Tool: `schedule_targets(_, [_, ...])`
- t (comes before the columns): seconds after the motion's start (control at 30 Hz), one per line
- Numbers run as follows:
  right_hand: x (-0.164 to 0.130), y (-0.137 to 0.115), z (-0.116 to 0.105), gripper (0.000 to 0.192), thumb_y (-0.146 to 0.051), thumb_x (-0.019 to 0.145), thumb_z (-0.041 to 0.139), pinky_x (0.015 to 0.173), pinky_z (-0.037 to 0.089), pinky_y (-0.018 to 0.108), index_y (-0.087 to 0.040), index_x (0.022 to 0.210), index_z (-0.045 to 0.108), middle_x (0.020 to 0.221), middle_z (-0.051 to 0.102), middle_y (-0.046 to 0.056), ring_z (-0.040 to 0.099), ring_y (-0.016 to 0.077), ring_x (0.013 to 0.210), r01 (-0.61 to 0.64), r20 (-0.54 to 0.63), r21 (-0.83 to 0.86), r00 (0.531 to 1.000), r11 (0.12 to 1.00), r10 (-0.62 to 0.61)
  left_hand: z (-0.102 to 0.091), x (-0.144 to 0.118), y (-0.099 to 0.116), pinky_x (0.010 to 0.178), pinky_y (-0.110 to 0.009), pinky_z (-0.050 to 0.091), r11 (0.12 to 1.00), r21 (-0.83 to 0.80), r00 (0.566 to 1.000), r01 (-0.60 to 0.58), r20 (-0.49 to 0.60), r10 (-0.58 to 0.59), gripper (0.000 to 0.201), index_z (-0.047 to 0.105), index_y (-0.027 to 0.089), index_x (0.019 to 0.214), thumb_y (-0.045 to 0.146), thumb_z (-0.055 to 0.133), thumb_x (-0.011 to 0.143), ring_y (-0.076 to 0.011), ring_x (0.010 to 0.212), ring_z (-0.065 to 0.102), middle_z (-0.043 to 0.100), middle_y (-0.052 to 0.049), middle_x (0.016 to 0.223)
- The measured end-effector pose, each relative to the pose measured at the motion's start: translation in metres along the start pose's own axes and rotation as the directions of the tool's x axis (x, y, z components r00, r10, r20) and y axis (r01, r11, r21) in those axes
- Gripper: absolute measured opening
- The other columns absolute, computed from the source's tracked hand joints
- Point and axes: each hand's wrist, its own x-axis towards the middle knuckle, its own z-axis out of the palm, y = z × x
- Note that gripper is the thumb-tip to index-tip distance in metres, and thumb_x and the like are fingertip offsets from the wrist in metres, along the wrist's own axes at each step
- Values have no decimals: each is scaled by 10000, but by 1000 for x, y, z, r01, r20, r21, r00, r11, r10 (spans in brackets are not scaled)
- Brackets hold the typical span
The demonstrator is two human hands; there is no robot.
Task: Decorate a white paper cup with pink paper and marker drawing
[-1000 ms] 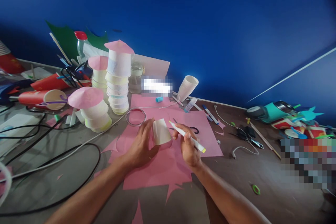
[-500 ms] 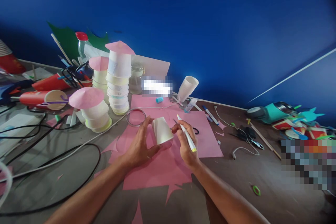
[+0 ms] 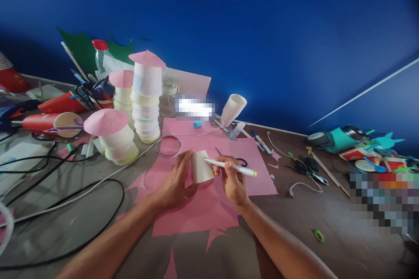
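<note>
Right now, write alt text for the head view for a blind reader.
A left hand holds a white cup over pink paper while the right hand points a white marker at its side. White cup stacks with pink tops stand to the left.

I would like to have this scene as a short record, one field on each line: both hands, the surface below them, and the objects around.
Left hand: against the left side of a white cup
Right hand: holds a white marker, tip at the cup
Below: pink paper
Near right hand: apparently scissors, partly hidden
Farther left: tallest cup tower, one of three with pink tops
Farther back: leaning stack of white cups
Background: blue wall
</note>
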Motion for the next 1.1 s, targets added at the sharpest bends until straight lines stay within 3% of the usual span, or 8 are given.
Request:
schedule_targets(0.23, [-2, -1, 2, 307, -502, 901, 610, 554, 394, 254, -200, 891, 664, 611, 558, -24, 489, 123, 571, -68, -20, -1, 997, 998, 68, -3, 1, 1, 1078, -607, 443, 999, -14, 999, -44, 27, 44, 997, 9, 285, 1562, 93, 602, 785, -380, 1422, 360, 345, -190, 1483])
schedule_targets(0.43, [-2, -7, 3, 366, -541, 904, 578, 520, 373, 252, -189, 840, 654, 576, 518, -31, 447, 113, 528, -44, -17, -88, 999, 995, 42, -4, 2, 3, 1081, -581, 455, 998, -23, 998, -57, 30, 57, 980, 43, 275, 1552, 98, 609, 771, -367, 1402, 378, 346, -192, 1469])
schedule_targets(0.7, [-1, -11, 4, 377, -547, 902, 571, 495, 360, 245, -187, 827, 652, 570, 516, -29, 430, 106, 512, -29, -14, -122, 1000, 992, 27, -4, 2, 4, 1091, -633, 417, 998, 12, 997, -56, 54, 55, 941, 51, 213, 1543, 97, 584, 776, -396, 1405, 359, 323, -230, 1460])
schedule_targets(1.1, [0, -12, 5, 374, -547, 911, 553, 491, 366, 247, -190, 839, 640, 566, 510, -32, 430, 110, 506, -16, -6, -156, 1000, 988, 15, -6, 3, 5, 1083, -599, 438, 998, 29, 997, -58, 56, 56, 981, 13, 260, 1534, 92, 601, 767, -387, 1396, 370, 334, -207, 1461])
